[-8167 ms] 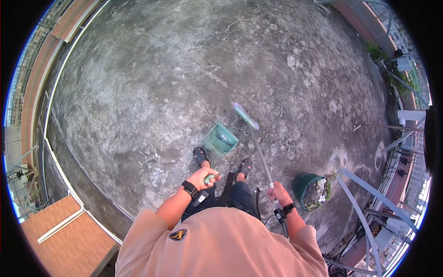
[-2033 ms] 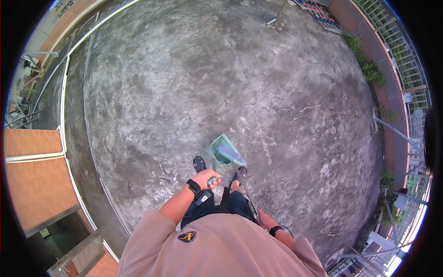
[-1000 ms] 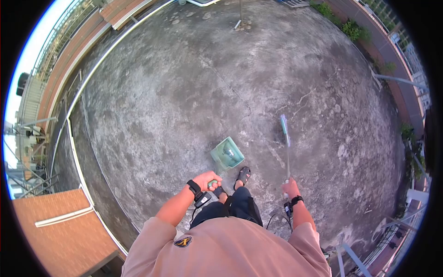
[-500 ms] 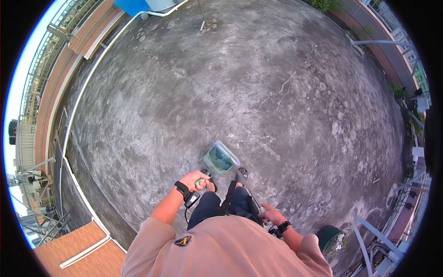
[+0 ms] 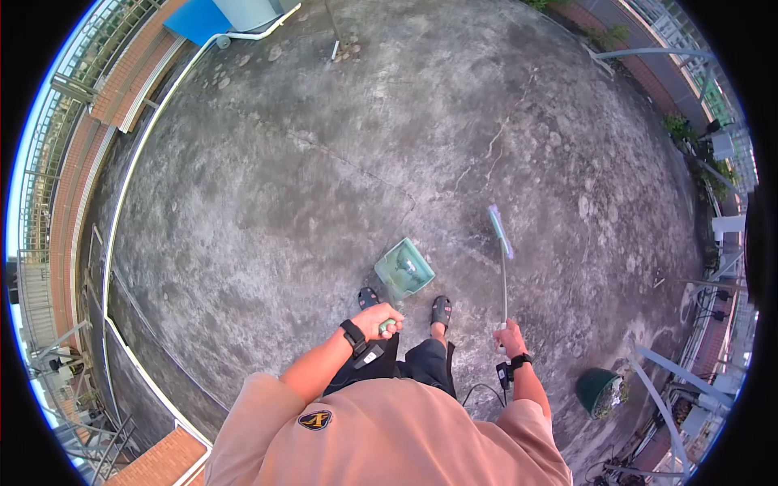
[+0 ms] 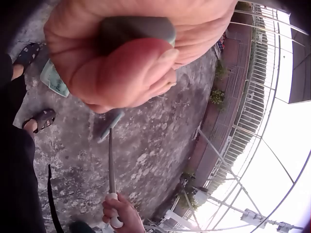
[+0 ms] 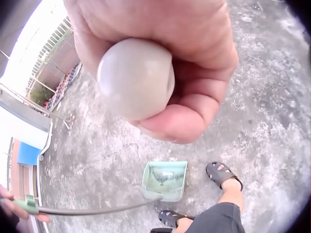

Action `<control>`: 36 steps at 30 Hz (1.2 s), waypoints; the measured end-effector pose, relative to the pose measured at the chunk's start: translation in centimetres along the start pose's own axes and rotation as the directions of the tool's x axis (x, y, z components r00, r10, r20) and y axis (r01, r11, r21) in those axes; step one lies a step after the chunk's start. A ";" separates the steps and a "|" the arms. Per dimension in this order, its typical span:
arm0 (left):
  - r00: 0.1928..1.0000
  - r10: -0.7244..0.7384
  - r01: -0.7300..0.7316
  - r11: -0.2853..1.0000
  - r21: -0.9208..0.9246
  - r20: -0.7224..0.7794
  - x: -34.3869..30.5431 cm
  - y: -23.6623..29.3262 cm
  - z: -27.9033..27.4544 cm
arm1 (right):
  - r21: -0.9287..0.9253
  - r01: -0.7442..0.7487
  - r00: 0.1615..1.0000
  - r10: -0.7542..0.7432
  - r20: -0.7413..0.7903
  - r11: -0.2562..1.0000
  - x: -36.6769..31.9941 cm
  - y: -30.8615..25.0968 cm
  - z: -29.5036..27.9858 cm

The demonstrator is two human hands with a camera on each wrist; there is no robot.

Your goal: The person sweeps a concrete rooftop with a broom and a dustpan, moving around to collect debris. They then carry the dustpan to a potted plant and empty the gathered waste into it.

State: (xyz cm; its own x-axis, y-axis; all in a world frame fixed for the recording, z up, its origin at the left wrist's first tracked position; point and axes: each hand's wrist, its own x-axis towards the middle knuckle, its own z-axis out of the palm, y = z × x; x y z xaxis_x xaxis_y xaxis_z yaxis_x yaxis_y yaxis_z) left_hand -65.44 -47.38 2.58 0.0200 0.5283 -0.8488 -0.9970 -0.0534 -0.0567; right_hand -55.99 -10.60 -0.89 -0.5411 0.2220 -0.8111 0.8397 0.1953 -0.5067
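My left hand (image 5: 378, 321) grips the green handle of a long-handled dustpan (image 5: 397, 285), whose end (image 6: 146, 29) sticks out of the fist in the left wrist view. The pale green pan rests on the concrete before my feet, with dark bits and something shiny inside, as the right wrist view shows. In my right hand (image 5: 510, 340) is a broom (image 5: 505, 290), held near the top; its white rounded handle end (image 7: 136, 77) fills the right wrist view. The narrow broom head (image 5: 500, 232) lies out to the right of the pan, apart from it.
Both sandalled feet (image 5: 440, 309) stand just behind the pan. A dark green planter (image 5: 598, 390) is at the right, near metal struts (image 5: 681, 374). A white pipe (image 5: 108, 267) runs along the left edge, and a blue object (image 5: 197, 20) stands at the far left.
The broom was over the pan two seconds ago, swung out right, came back beside it half a second ago, and is out right again. The view has turned; both grips stay.
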 end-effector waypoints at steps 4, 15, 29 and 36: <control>0.998 -0.043 0.041 0.998 0.045 0.035 0.8 1.4 -2.2 | -0.135 0.000 0.999 0.005 0.034 0.991 -0.9 2.6 7.3; 0.996 -0.089 0.088 0.984 0.154 0.004 0.6 4.4 -1.3 | 0.159 -0.147 0.928 0.080 0.363 0.976 -12.9 0.4 11.0; 0.989 -0.149 0.149 0.944 0.293 -0.024 -1.1 1.6 2.5 | 0.400 -0.056 0.989 0.106 -0.103 0.915 -6.0 5.9 -3.6; 0.980 -0.165 0.192 0.924 0.331 -0.108 1.3 1.2 2.5 | 0.076 -0.085 0.995 0.089 -0.047 0.993 -4.9 8.9 5.6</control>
State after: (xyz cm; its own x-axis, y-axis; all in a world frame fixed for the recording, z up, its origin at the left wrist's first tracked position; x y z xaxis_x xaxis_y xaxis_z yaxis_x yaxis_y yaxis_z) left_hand -66.79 -44.65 2.66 0.1920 0.4357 -0.8794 -0.9423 0.3322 -0.0412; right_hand -45.59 -15.29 -3.07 -0.4659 0.2832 -0.8383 0.8838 0.1021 -0.4567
